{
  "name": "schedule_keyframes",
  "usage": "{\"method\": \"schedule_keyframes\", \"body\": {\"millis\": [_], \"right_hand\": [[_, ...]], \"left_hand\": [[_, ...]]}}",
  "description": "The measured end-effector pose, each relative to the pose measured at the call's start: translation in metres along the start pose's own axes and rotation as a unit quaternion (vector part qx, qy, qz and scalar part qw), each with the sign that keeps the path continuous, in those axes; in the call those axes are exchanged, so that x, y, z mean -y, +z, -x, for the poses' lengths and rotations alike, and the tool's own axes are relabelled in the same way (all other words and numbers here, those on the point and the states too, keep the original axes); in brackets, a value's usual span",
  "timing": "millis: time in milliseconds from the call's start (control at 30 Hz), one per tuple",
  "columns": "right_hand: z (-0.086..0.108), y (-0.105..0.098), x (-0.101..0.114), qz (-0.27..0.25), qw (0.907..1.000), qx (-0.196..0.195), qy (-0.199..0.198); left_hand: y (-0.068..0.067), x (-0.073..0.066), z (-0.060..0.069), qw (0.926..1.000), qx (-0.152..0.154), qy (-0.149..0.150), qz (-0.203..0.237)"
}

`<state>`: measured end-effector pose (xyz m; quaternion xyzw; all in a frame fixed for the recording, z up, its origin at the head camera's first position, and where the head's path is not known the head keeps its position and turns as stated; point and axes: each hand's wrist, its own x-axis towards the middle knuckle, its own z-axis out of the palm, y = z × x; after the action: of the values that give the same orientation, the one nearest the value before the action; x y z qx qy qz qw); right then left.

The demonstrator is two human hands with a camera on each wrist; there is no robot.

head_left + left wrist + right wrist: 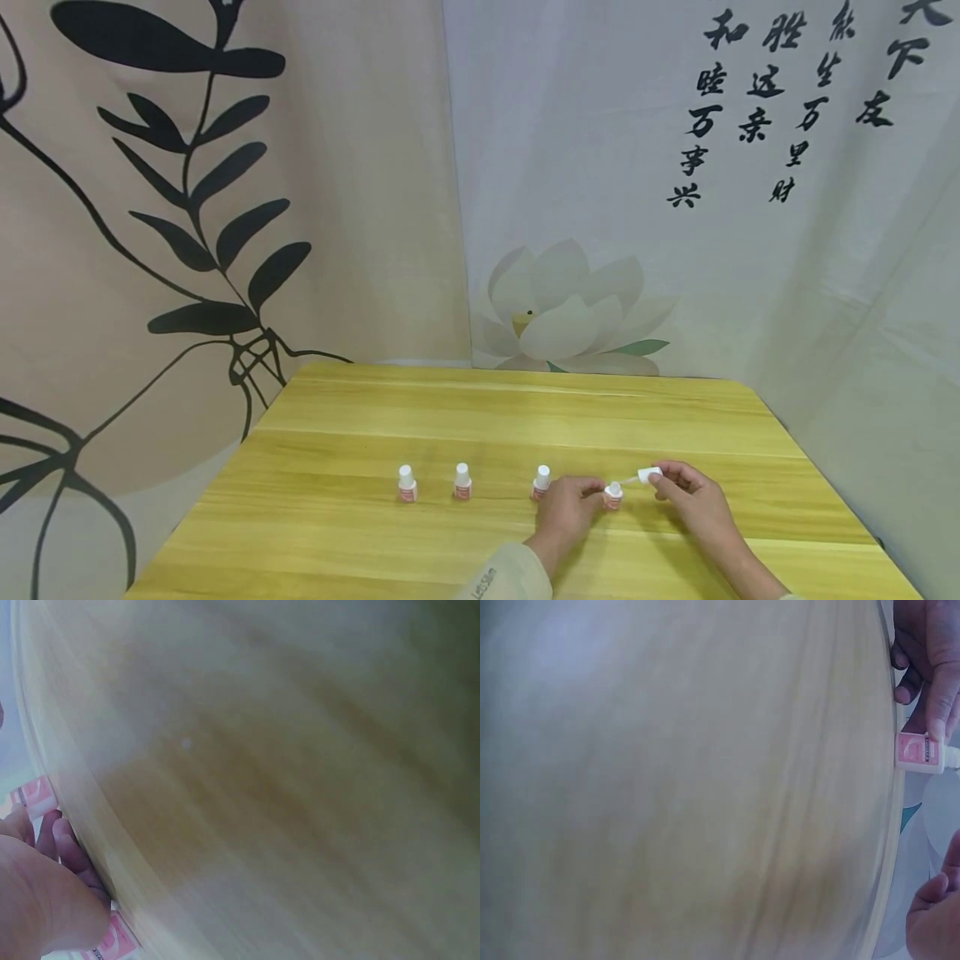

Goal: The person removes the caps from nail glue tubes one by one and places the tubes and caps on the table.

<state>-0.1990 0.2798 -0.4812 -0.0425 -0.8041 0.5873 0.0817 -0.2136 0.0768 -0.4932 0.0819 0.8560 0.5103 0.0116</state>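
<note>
Counted: 4 small pink-labelled bottles on the counter (465,417); 3 capped bottles (407,485) in a row across the lower centre of the frame, 1 uncapped bottle (613,497) farther right. Also 1 loose white cap (649,475) with 1 thin stem. In view: 2 hands. Left hand (567,510): angled up from bottom centre, clamped in a pinch on the uncapped bottle, just beyond its fingertips; rightmost capped bottle partly hidden behind. Right hand (697,498): angled in from lower right, thumb and fingers together on the cap, stem slanting toward the bottle's mouth; contact there, cannot tell.
</note>
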Motion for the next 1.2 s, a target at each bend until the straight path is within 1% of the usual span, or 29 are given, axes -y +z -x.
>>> {"method": "schedule_keyframes", "body": {"millis": [333,533,667,767,900,1200], "right_hand": [[-0.0017,0.0006,0.0004,-0.01,0.9997,0.0,0.024],[-0.0031,0.0019,-0.0016,-0.024,0.9996,0.002,0.016],[-0.0039,0.0028,-0.0026,-0.018,0.9998,-0.001,0.008],[-0.0042,0.0031,-0.0022,-0.005,0.9999,-0.003,0.016],[-0.0047,0.0032,-0.0015,-0.005,0.9996,0.0,0.029],[-0.0044,0.0034,-0.0014,-0.005,0.9996,0.009,0.025]], "left_hand": [[0.001,0.0013,-0.0013,1.0,0.0,-0.002,-0.006],[0.0024,0.0021,-0.002,0.9999,-0.007,-0.004,-0.009],[0.0028,0.0021,-0.0021,1.0,-0.003,-0.006,-0.006],[0.003,0.0025,-0.0024,1.0,0.002,-0.003,-0.006],[0.0032,0.0031,-0.0029,1.0,0.0,0.002,-0.007],[0.0024,0.0034,-0.0029,0.9998,-0.01,0.009,-0.012]]}}
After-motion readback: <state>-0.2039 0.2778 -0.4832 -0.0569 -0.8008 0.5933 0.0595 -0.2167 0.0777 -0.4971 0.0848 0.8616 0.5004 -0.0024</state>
